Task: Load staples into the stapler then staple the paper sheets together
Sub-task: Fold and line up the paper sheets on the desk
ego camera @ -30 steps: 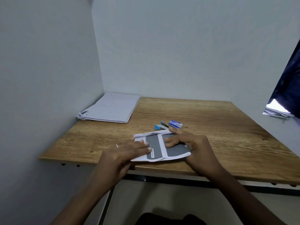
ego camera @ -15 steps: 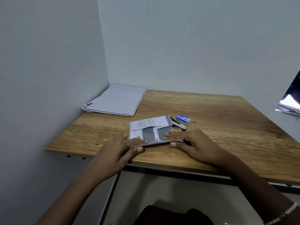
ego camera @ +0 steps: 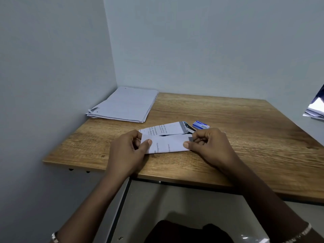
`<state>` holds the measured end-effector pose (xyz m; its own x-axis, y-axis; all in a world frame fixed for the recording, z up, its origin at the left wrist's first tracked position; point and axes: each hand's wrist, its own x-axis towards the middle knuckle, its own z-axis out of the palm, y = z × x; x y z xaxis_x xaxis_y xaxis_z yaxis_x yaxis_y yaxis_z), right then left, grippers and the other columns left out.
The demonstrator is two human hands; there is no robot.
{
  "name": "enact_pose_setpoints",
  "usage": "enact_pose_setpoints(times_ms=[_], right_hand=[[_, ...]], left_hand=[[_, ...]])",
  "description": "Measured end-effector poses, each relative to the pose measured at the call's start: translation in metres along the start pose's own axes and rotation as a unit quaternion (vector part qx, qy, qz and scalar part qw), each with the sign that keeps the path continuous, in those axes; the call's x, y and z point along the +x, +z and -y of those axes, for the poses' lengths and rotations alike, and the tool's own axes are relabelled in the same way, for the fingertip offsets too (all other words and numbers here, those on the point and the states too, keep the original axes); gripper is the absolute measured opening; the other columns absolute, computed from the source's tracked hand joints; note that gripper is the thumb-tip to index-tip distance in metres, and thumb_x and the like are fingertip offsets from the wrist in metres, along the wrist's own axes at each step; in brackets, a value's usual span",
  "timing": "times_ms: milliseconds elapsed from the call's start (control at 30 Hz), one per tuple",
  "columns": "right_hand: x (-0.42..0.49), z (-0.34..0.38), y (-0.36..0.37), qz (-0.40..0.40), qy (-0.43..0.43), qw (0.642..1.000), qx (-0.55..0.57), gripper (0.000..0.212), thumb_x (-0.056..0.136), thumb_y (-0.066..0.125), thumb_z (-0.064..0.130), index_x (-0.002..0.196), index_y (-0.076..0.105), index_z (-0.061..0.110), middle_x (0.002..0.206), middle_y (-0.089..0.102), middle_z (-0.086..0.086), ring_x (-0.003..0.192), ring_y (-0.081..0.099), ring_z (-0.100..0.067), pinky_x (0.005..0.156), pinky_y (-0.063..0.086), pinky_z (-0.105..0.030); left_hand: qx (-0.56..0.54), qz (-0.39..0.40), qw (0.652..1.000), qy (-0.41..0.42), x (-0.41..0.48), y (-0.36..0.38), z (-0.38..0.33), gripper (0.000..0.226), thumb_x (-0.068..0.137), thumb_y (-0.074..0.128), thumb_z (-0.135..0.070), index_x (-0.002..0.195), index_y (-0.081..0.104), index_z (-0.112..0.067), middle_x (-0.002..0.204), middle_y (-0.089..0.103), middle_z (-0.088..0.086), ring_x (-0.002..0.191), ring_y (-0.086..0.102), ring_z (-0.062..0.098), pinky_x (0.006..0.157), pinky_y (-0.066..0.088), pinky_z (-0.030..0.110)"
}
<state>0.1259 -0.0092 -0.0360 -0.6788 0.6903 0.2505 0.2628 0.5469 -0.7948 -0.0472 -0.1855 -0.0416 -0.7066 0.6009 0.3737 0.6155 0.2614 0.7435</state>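
The left hand [ego camera: 129, 148] and the right hand [ego camera: 210, 146] each pinch one end of the folded white printed paper sheets [ego camera: 166, 144], thumbs on top and fingers curled, at the near middle of the brown wooden table [ego camera: 245, 137]. A small blue and white staple box [ego camera: 200, 124] lies just beyond, to the right. A white paper stack [ego camera: 126, 106] sits far left.

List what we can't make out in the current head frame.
- Head view: stapler shows only as a dark sliver behind the folded paper; loaded or not, cannot tell.
- staple box: print too small to read.
- papers at the right edge: cut off by the frame.
- left hand, right hand: fingers under the paper hidden by it.
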Motion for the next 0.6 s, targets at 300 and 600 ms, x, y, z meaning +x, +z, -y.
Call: enact_pose_setpoints(times_ms=[300,600], right_hand=[[0.003,0.008,0.012,-0.054,0.018,0.997,-0.048,0.013,0.08,0.084,0.025,0.085,0.079,0.014,0.071,0.074,0.002,0.055,0.057,-0.001,0.059,0.047,-0.025],[-0.002,0.013,0.019,-0.091,0.064,0.992,-0.062,0.018,0.074,0.088,0.022,0.085,0.076,0.013,0.074,0.072,0.005,0.066,0.065,-0.009,0.068,0.058,-0.032]], left_hand=[[0.109,-0.054,0.993,0.004,-0.011,0.007,-0.006,0.011,0.088,0.072,-0.034,0.09,0.069,-0.024,0.07,0.063,-0.009,0.083,0.062,0.021,0.085,0.038,0.043],[0.128,-0.048,0.99,-0.018,-0.014,0.004,-0.01,0.039,0.083,0.076,-0.045,0.112,0.057,-0.026,0.063,0.047,-0.024,0.105,0.059,0.026,0.088,0.031,0.044]])
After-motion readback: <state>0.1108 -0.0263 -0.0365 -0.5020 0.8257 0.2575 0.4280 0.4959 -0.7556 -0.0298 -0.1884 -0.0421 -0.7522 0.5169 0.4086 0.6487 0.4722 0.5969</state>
